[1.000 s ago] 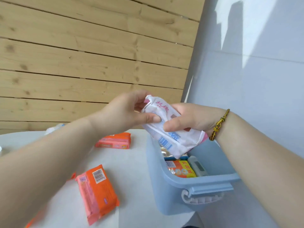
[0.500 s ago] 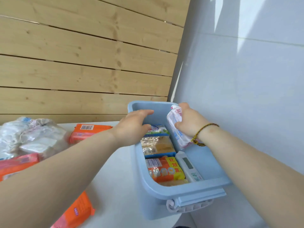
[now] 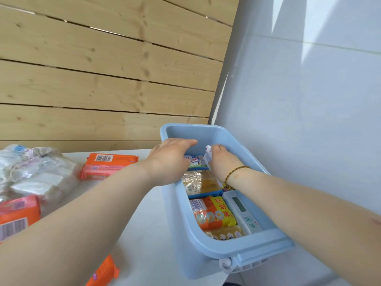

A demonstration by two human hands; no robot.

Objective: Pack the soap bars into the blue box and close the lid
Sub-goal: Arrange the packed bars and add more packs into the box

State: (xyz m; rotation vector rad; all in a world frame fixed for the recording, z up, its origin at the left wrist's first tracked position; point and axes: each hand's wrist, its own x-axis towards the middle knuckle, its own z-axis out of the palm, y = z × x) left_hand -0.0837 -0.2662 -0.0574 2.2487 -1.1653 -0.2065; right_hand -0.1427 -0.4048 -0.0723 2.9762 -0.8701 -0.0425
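The open blue box (image 3: 208, 247) stands at the table's right edge against the wall, with several wrapped soap bars inside, among them an orange-yellow one (image 3: 213, 213) and a clear-wrapped one (image 3: 201, 181). My right hand (image 3: 223, 162) is down inside the box and grips a white-and-pink soap bar (image 3: 207, 154) along the right wall. My left hand (image 3: 171, 159) rests over the box's left rim, fingers reaching inside toward a blue-white bar (image 3: 194, 161). No lid is in view.
On the white table (image 3: 148, 223) left of the box lie orange soap packs (image 3: 107, 166), (image 3: 17, 215), (image 3: 103, 272) and a crumpled clear plastic bag (image 3: 31, 172). A wooden plank wall stands behind, a pale wall on the right.
My right hand has carried the white-and-pink soap bar from above the box down into it, deeper along the right wall. My left hand let go of the bar and moved onto the box's left rim.
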